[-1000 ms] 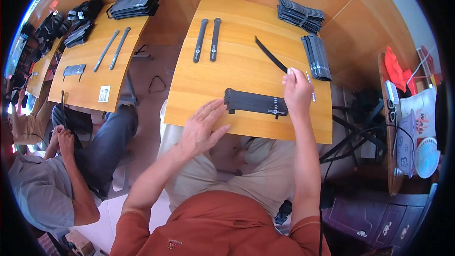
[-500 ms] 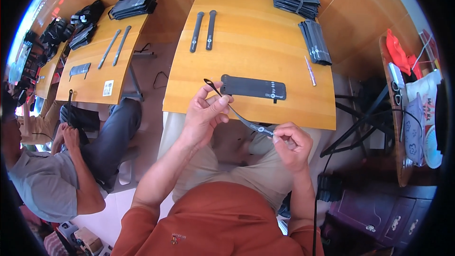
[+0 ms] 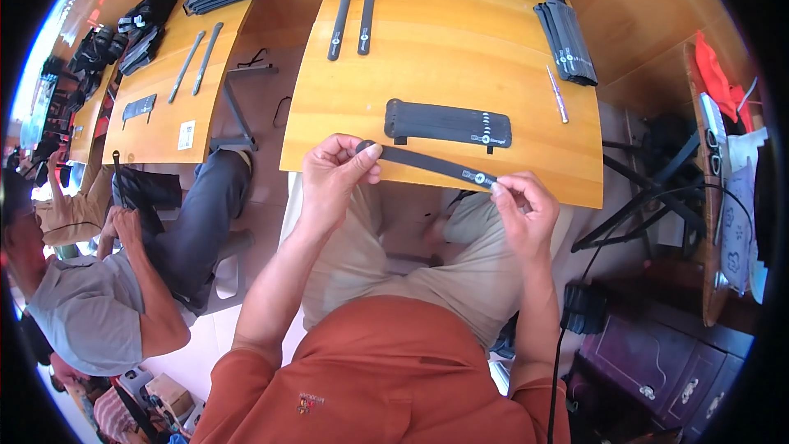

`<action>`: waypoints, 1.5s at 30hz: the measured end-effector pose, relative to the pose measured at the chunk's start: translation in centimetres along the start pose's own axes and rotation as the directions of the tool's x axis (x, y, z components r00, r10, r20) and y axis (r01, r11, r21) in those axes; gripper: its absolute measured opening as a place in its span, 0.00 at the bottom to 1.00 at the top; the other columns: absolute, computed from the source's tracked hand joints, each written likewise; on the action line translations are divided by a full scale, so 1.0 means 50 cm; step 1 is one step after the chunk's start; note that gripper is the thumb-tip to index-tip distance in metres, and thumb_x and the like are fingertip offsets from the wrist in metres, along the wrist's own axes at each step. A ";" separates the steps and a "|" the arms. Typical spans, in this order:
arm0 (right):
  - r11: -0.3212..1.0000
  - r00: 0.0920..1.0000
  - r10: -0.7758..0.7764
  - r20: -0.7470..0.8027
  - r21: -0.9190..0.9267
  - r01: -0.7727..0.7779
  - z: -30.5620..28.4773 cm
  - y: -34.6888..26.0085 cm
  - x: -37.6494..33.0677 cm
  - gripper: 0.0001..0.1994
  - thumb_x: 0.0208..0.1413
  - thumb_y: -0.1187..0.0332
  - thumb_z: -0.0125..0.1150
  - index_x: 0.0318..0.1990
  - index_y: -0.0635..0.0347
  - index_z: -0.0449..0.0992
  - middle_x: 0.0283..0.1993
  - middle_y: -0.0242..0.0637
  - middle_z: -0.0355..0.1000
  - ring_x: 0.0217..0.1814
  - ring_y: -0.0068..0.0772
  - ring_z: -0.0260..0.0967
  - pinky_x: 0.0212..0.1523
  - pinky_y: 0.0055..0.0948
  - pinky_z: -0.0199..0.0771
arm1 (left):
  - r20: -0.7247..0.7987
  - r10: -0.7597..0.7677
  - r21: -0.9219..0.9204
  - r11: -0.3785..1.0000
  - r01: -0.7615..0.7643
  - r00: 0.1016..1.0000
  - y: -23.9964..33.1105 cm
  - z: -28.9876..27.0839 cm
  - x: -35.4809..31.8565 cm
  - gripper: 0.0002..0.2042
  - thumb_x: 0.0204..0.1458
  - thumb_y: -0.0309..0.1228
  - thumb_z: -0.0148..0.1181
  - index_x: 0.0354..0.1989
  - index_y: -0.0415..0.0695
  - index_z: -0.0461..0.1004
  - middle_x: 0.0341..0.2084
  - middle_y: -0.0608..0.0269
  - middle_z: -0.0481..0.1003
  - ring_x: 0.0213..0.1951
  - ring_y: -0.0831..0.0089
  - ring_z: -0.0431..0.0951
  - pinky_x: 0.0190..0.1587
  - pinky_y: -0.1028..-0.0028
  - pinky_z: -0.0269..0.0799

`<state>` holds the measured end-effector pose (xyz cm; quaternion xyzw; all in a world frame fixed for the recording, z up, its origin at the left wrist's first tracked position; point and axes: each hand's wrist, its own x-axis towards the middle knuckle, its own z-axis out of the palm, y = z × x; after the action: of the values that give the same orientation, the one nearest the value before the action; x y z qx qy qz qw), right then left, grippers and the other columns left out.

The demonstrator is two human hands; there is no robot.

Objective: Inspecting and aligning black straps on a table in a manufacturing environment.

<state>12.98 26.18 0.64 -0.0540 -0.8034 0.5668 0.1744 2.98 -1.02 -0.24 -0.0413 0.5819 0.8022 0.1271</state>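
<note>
The strap [image 3: 429, 166] sagged before; now it is pulled straight. The left hand [image 3: 337, 177] pinches one end, the right hand [image 3: 526, 210] the other. It runs left to right by the table's [image 3: 444, 49] near edge, its right end closer to the body.

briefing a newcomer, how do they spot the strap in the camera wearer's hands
Find the yellow table before the rust-red shirt. Over its near edge, a dark strap spans from left hand to right hand. Unlike the two straps lying farther back, it is held between hands.
</note>
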 end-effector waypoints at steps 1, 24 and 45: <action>0.999 1.000 -0.022 0.004 -0.050 0.023 -0.004 0.010 0.009 0.04 0.59 0.78 0.67 0.39 0.69 0.80 0.35 0.37 0.77 0.34 0.24 0.75 0.37 0.22 0.75 | 0.014 -0.011 0.048 0.999 0.010 1.000 0.000 0.001 0.007 0.04 0.60 0.24 0.68 0.37 0.39 0.79 0.27 0.65 0.81 0.27 0.81 0.80 0.32 0.80 0.79; 0.974 0.998 0.050 0.026 -0.221 -0.043 -0.016 0.096 0.115 0.06 0.61 0.74 0.68 0.41 0.68 0.81 0.34 0.40 0.77 0.32 0.27 0.73 0.35 0.24 0.72 | -0.006 -0.187 0.643 0.752 0.147 0.982 0.004 0.018 0.111 0.09 0.62 0.29 0.66 0.39 0.34 0.82 0.24 0.67 0.80 0.25 0.85 0.76 0.30 0.80 0.74; 0.972 0.996 0.074 0.040 -0.228 -0.063 -0.014 0.095 0.127 0.05 0.61 0.76 0.68 0.41 0.70 0.81 0.33 0.37 0.77 0.30 0.22 0.71 0.33 0.22 0.71 | 0.022 -0.208 0.737 0.665 0.125 0.978 0.014 0.020 0.118 0.10 0.63 0.29 0.64 0.39 0.31 0.82 0.24 0.66 0.79 0.25 0.84 0.76 0.30 0.80 0.73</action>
<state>6.78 30.25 -2.18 -0.0875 -0.8643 0.4785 0.1282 -2.79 0.64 -0.52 0.0017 0.8398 0.4890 0.2360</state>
